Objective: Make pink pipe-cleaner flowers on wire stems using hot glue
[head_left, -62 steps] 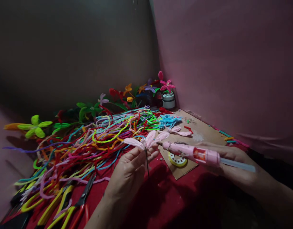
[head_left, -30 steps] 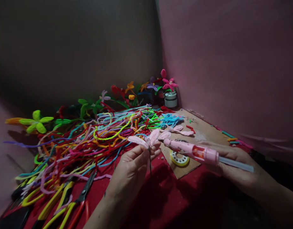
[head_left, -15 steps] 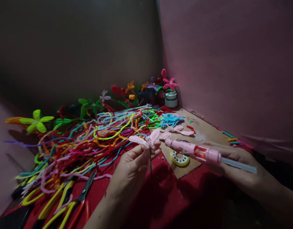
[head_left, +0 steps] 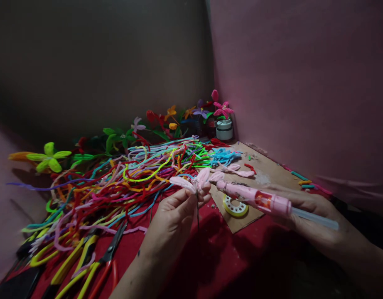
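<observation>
Pinched in the fingertips of my left hand [head_left: 177,211] is a pale pink pipe-cleaner flower [head_left: 202,177], its dark thin stem pointing down below the fingers. Its petals fan out to the left and right around a cluster of small light beads. My right hand [head_left: 313,211] is wrapped round a pink hot glue gun [head_left: 256,197], which has a translucent glue stick [head_left: 314,218] coming out of its back end. The dark nozzle is close to the right-hand petal; whether it touches I cannot tell.
Loose colourful pipe cleaners [head_left: 154,166] heap up at the left. Pliers [head_left: 73,253] and scissors [head_left: 112,245] lie at the front left. A yellow tape roll [head_left: 235,206] rests on cardboard [head_left: 241,224]. Finished flowers [head_left: 48,157] and a pale jar [head_left: 224,130] line the back.
The view has shifted very slightly. The glue gun sits a touch further right in the picture, and both hands keep the same hold.
</observation>
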Motion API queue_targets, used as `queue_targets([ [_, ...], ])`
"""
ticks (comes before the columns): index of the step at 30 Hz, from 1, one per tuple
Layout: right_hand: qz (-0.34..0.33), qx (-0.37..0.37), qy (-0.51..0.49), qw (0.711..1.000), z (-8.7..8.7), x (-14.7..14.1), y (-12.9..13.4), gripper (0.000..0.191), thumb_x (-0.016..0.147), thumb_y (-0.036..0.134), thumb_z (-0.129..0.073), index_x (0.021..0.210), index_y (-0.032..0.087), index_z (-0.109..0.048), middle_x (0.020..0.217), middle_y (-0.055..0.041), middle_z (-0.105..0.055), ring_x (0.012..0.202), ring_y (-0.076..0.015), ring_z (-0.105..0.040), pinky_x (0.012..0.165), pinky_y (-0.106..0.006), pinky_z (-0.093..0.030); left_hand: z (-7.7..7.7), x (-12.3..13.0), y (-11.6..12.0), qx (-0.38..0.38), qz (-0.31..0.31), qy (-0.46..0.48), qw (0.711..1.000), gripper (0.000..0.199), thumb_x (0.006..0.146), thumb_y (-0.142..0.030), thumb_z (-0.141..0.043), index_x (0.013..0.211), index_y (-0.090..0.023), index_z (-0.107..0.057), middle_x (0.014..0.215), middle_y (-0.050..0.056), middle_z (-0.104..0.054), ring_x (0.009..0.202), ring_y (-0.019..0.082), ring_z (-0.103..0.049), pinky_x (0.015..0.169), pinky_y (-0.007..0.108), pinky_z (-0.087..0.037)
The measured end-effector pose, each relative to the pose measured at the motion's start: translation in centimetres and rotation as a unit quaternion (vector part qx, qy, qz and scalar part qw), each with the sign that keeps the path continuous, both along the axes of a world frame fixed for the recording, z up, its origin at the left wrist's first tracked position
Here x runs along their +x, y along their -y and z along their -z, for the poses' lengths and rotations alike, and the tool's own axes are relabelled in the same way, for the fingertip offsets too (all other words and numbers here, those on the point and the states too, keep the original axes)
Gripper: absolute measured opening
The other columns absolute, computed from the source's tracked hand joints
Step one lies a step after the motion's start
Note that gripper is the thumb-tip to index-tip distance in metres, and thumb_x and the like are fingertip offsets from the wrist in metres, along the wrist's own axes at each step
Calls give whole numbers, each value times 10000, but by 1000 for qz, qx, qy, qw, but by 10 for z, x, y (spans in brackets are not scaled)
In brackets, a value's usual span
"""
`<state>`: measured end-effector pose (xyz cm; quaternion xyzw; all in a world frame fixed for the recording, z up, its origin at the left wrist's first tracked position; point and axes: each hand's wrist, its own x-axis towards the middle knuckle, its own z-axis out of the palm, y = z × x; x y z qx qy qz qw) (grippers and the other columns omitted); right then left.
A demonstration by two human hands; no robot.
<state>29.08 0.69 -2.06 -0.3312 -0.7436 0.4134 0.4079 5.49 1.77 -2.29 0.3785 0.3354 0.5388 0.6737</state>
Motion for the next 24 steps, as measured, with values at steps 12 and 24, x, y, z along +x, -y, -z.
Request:
queue_targets([
  [12,-5,10,10,1000,0,1,-1,388,862,310,-433,1241,354,-501,1372,48,-415,1318,-250,-273,1092,-433,-238,0,1,-1,-6,-19,-2,1000,123,677,-209,-705,742,-108,-676,1083,138,-646,1141,311,-499,991,415,-367],
  [24,113,132,10,985,22,31,-5,408,776,245,-579,1140,428,-565,1123,44,-641,1003,-194,-611,892,-286,-482,1,-2,-6,0,-36,78,996,223,769,-162,-604,982,-121,-652,1168,132,-608,1156,271,-496,1033,409,-334],
])
